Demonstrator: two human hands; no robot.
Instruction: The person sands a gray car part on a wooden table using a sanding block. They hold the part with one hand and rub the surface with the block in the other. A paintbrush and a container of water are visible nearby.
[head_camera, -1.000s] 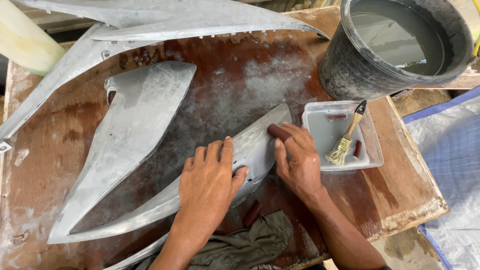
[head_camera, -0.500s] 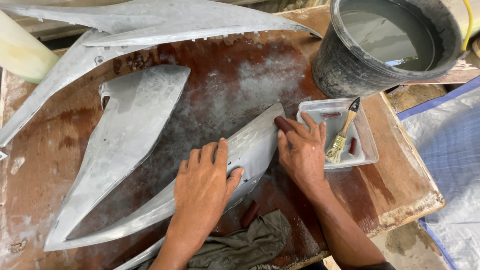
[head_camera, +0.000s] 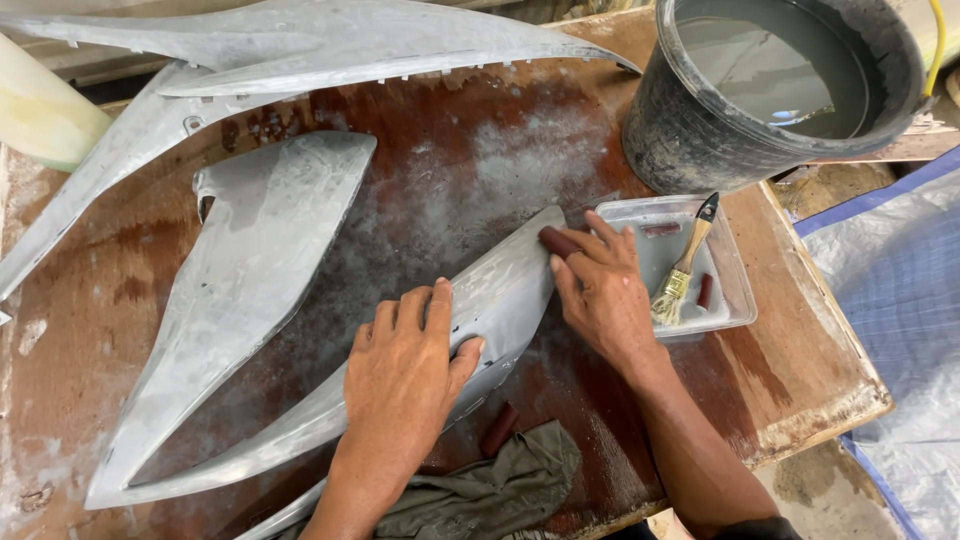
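A long grey pointed plastic panel (head_camera: 505, 275) lies across the wet brown table (head_camera: 800, 380). My left hand (head_camera: 405, 370) presses flat on its middle, fingers spread, thumb hooked over the near edge. My right hand (head_camera: 600, 285) rests at the panel's right tip and grips a dark red roll of sandpaper (head_camera: 557, 241) against its edge.
A second grey panel (head_camera: 250, 270) lies to the left, and longer ones (head_camera: 330, 45) at the back. A black bucket of grey water (head_camera: 770, 80) stands at back right. A clear tray (head_camera: 735, 295) holds a paintbrush (head_camera: 685, 265). An olive rag (head_camera: 490, 490) and another red roll (head_camera: 498, 430) lie near the front edge.
My right hand with the sandpaper roll has slid back and forth a little along the panel's right tip. My left hand has kept pressing the panel.
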